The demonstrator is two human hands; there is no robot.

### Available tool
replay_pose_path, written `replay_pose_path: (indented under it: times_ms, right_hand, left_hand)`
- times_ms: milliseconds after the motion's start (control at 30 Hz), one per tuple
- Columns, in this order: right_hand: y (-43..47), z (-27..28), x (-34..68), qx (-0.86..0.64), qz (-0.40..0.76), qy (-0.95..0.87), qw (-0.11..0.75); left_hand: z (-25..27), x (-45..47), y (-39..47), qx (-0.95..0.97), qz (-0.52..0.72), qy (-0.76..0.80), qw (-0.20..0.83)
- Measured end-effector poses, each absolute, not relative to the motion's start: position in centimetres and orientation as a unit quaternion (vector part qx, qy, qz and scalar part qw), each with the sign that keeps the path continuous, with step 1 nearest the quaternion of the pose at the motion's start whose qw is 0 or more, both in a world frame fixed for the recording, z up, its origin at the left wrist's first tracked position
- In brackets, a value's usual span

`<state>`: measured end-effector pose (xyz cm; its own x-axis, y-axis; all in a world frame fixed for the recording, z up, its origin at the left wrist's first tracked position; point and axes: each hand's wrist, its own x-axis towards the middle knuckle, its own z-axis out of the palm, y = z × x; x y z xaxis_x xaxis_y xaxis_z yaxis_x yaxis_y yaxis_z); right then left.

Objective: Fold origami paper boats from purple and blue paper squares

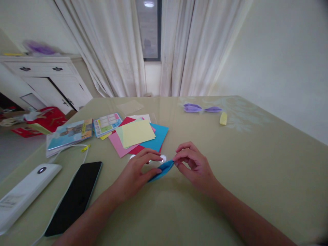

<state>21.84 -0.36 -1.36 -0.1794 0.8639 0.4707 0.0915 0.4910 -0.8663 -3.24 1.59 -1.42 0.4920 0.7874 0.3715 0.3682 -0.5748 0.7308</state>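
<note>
Between my two hands is a piece of folded blue paper (164, 168), narrow and pointed at its right end. My left hand (139, 171) grips its left part, thumb on the near side and fingers over the far side. The fingertips of my right hand (193, 164) pinch the pointed right tip. Just behind the folded paper, partly covered by my left hand, lie small shiny round things I cannot make out. A fanned stack of coloured paper sheets (135, 133), pale yellow on top, rests beyond my left hand.
Folded purple paper pieces (192, 108) and a small yellow piece (223, 118) lie at the far right. Leftward are booklets (70, 135), a printed card (107, 124), a black phone (74, 200), a white device (28, 194) and its cable. Curtains hang behind the table.
</note>
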Motion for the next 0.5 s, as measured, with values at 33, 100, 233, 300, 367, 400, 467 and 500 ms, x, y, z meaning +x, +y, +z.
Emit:
replay_pose_path:
  times_ms: [33, 100, 233, 300, 367, 400, 467, 500]
  right_hand:
    - [-0.3, -1.4, 22.0, -0.348, 0.365, -0.679, 0.533]
    - [-0.1, -1.5, 22.2, -0.341, 0.376, -0.682, 0.526]
    - [0.0, -1.7, 22.4, -0.34, 0.392, -0.682, 0.516]
    - [0.0, -1.6, 22.3, -0.346, 0.389, -0.686, 0.509]
    - [-0.2, -1.5, 22.2, -0.366, 0.376, -0.688, 0.501]
    - [-0.2, -1.5, 22.0, -0.379, 0.368, -0.685, 0.501]
    - [-0.3, -1.6, 21.8, -0.401, 0.358, -0.674, 0.507]
    - [-0.3, -1.6, 21.7, -0.407, 0.36, -0.667, 0.509]
  left_hand:
    - [-1.6, -3.2, 1.6, 0.808, 0.351, 0.363, 0.302]
    - [-2.0, -2.8, 1.4, 0.79, 0.346, 0.378, 0.337]
    - [-2.3, -2.2, 0.8, 0.776, 0.351, 0.401, 0.338]
    - [-2.2, -2.2, 0.6, 0.801, 0.348, 0.407, 0.268]
    - [-2.1, -2.3, 0.5, 0.831, 0.344, 0.391, 0.195]
    - [-2.1, -2.4, 0.5, 0.844, 0.34, 0.379, 0.169]
    - [-2.1, -2.5, 0.5, 0.862, 0.334, 0.357, 0.135]
    - [-2.1, -2.5, 0.5, 0.866, 0.331, 0.353, 0.127]
